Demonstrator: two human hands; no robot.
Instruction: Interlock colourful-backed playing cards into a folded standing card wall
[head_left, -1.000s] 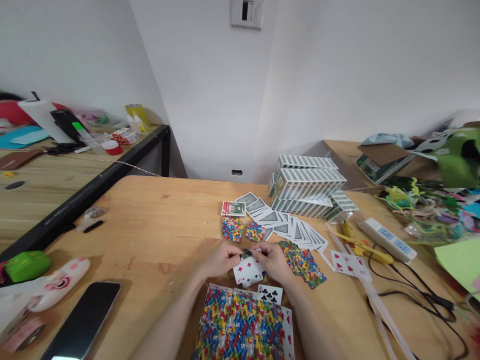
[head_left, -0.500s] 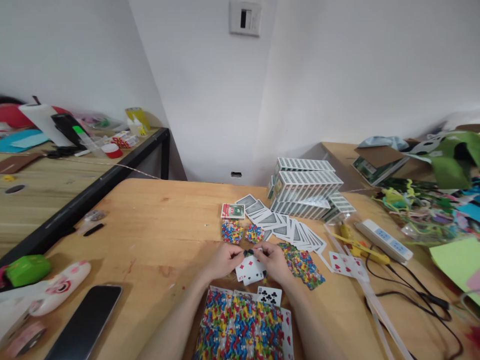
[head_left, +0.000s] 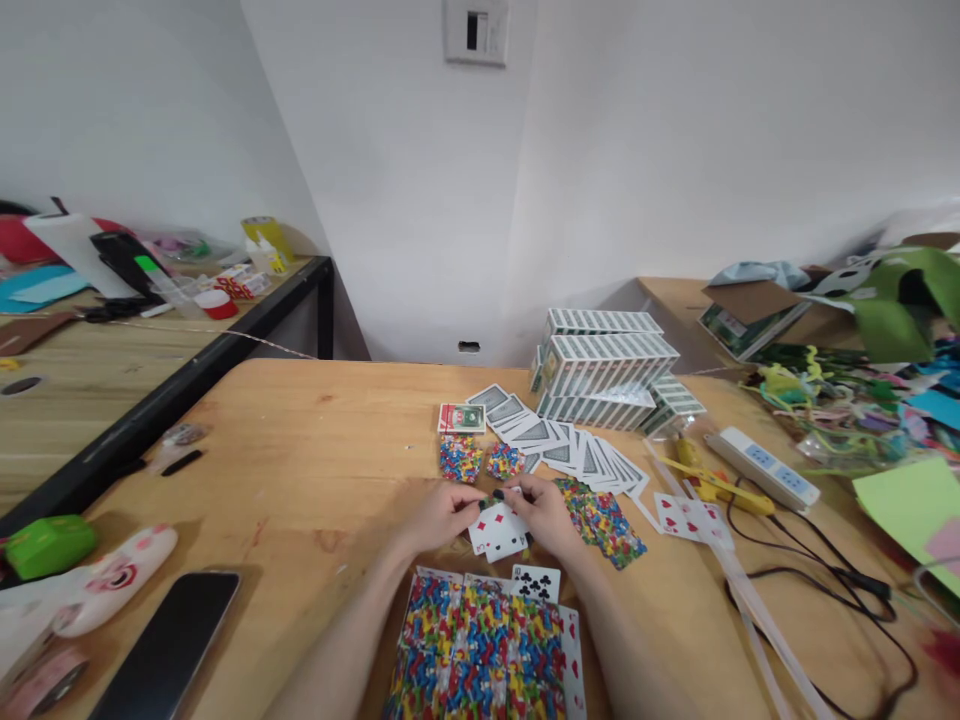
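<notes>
Two overlapping face-up playing cards (head_left: pixel 504 535), a red diamond one and a black-suit one, lie between my hands. My left hand (head_left: pixel 444 515) pinches at their upper left corner with closed fingertips. With its thumb on the upper right part of these cards, my right hand (head_left: pixel 541 512) is closed on them too. Something dark and small shows at the fingertips, too small to name. Nearer me lies a panel of cards with a colourful pattern (head_left: pixel 480 645), and a ten of clubs (head_left: pixel 535 583) sticks out at its top edge.
Fanned face-down cards (head_left: pixel 559 445) spread beyond my hands, before stacked card boxes (head_left: pixel 607 365). A card box (head_left: pixel 462 418) stands behind small patterned pieces (head_left: pixel 460 458). On the right are a yellow glue gun (head_left: pixel 724 490), a power strip (head_left: pixel 763 467) and cables; a phone (head_left: pixel 166 645) lies left.
The view has shifted slightly. My fingertips have moved a little at the top edge of the cards, and both hands stay on them.
</notes>
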